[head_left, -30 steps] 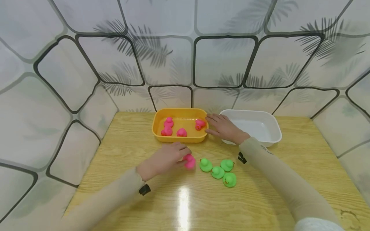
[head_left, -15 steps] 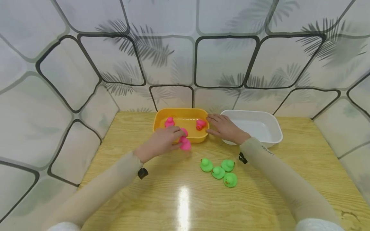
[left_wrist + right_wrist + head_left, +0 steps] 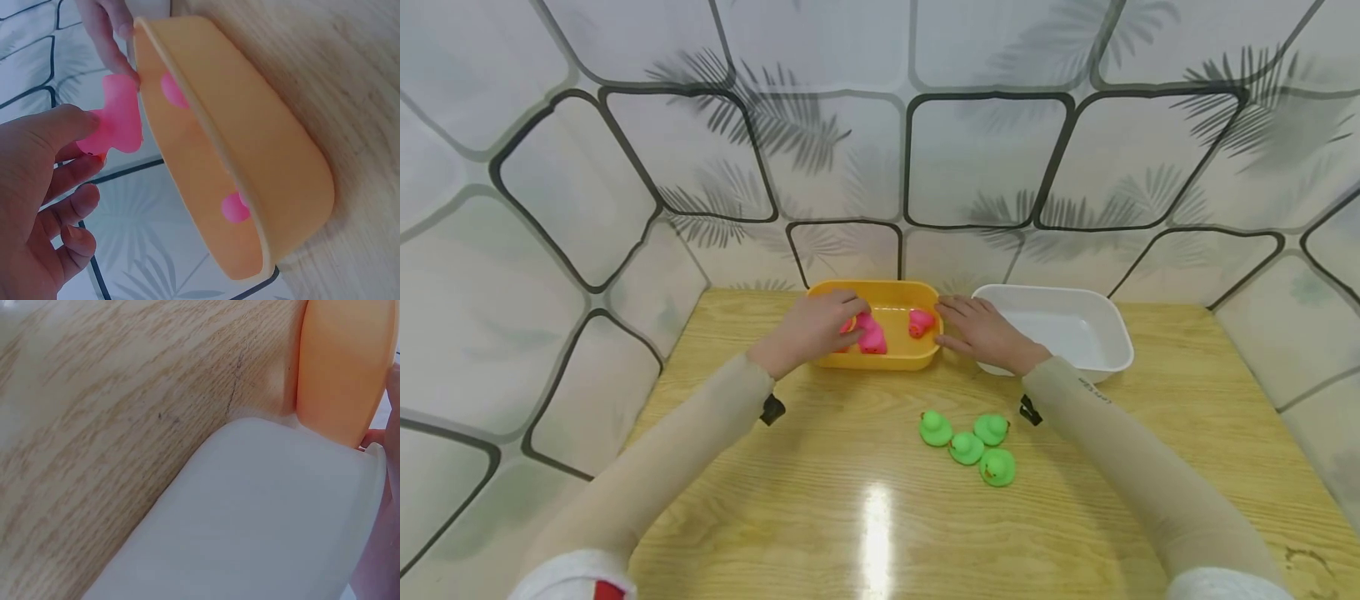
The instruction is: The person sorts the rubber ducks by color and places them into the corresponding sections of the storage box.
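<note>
My left hand (image 3: 811,327) is over the left part of a yellow-orange plastic basin (image 3: 891,363). Between thumb and fingers it pinches a pink rubber duck (image 3: 120,119), held above the rim in the left wrist view. Other pink ducks lie inside; one pink duck (image 3: 919,323) is near the right end, while those on the left are partly hidden by my hand. My right hand (image 3: 988,335) rests with extended fingers at the basin's right rim, its forearm crossing in front of a white basin (image 3: 1116,346).
Several green rubber ducks (image 3: 966,448) sit grouped on the wooden table (image 3: 790,517) in front of the basins. A patterned wall (image 3: 985,158) stands close behind and at both sides. The two basins stand side by side, nearly touching.
My left hand has lifted the pink duck from the table beside the green ones and carried it up and leftward over the yellow-orange basin. The right hand has stayed in place.
</note>
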Tool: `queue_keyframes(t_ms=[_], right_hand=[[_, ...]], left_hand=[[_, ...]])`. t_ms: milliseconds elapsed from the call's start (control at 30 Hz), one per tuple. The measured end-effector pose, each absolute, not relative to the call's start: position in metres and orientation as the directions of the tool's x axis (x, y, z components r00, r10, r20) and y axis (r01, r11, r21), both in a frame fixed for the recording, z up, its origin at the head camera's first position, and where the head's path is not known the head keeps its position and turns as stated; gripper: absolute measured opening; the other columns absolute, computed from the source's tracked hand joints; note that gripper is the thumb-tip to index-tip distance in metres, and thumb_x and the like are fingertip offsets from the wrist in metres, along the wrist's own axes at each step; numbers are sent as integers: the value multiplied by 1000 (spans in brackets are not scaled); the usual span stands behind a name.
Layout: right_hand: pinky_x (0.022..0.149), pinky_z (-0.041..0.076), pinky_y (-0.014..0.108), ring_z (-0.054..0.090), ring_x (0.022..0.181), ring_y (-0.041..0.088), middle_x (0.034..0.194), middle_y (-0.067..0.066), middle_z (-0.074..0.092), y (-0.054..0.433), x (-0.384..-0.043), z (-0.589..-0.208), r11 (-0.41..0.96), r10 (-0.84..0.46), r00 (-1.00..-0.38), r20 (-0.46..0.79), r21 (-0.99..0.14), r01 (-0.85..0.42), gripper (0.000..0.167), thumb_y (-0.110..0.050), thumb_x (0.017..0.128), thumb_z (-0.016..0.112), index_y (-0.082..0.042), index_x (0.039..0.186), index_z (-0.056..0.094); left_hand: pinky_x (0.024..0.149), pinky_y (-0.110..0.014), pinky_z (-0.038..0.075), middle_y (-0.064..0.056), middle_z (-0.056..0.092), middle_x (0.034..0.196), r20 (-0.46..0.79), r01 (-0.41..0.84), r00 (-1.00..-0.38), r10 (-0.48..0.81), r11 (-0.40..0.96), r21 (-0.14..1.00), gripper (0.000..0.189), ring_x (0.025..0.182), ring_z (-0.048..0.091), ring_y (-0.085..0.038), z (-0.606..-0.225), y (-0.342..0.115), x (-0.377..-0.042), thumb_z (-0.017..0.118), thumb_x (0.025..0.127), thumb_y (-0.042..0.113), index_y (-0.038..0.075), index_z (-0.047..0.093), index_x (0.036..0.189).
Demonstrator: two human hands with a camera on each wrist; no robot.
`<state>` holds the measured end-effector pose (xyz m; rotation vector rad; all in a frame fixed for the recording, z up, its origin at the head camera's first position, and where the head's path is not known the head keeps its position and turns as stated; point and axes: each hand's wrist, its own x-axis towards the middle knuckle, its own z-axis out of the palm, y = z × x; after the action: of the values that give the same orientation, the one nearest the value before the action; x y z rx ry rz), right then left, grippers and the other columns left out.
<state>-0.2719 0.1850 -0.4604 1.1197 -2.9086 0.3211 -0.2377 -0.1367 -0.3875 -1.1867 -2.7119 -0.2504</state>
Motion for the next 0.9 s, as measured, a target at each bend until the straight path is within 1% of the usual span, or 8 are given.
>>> queue_keyframes(t_ms=[67,267,433,700,900], right_hand=[[121,26,62,37,147,43,161,22,42,185,-272,-461,722,-663,-744,84,-189,-666,67,-42,107,58,3,155,44],[121,26,62,38,147,44,160,23,43,186,-271,-460,721,-663,-743,88,-193,-666,67,-41,107,58,3,154,45],[121,26,62,38,147,43,160,23,43,186,-270,-459,718,-664,-742,93,-196,-668,66,-41,107,59,3,154,45],[120,27,62,39,147,43,160,23,43,186,-270,-460,714,-666,-739,104,-197,-672,66,-40,106,59,3,154,45],[120,26,61,38,147,41,161,22,42,187,-273,-464,714,-665,-739,106,-196,-672,66,-41,106,58,2,155,45]], left_hand=[[74,-37,57,-5,69,100,219,733,-674,706,675,84,19,87,66,-24,-386,-135,-243,78,96,21,9,71,109],[68,-40,58,-5,67,100,184,693,-713,676,719,46,22,88,67,-24,-383,-131,-253,77,96,24,10,72,112],[67,-41,58,-5,67,99,166,670,-736,657,741,40,23,89,66,-25,-382,-127,-261,78,95,24,10,72,113],[70,-38,57,-6,67,100,124,650,-757,642,758,44,24,88,64,-25,-383,-123,-270,77,97,25,9,70,113],[74,-40,57,-9,69,102,113,640,-767,632,766,58,24,89,63,-25,-385,-121,-276,76,97,24,8,68,112]])
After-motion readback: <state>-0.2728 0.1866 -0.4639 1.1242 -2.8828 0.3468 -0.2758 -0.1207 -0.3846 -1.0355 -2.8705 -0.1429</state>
